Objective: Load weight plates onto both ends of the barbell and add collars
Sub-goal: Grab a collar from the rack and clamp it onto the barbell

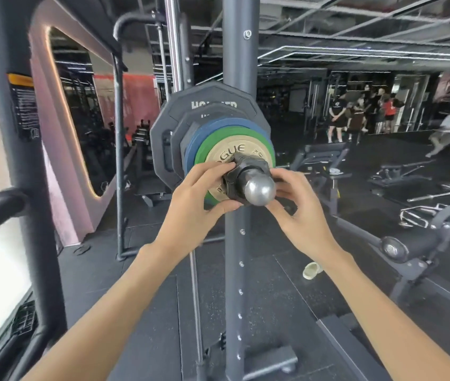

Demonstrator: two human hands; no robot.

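Dim gym, blown-out window glare left, wide-angle edge distortion.

— Where are your arms?

— Both bare forearms reach forward and up from the bottom edge, converging at mid-frame, elbows low and wide.

— Your left hand point(195, 192)?

— Back of it faces you, wrist slightly bent, fingers curled rightward, thumb below; its grip is closed on the collar point(236, 174).

— And your right hand point(299, 207)?

— It mirrors the left from the other side, fingers curled leftward, fingertips point(280, 174) pinching the same collar, thumb tucked underneath. The two hands sit just apart, not touching each other.
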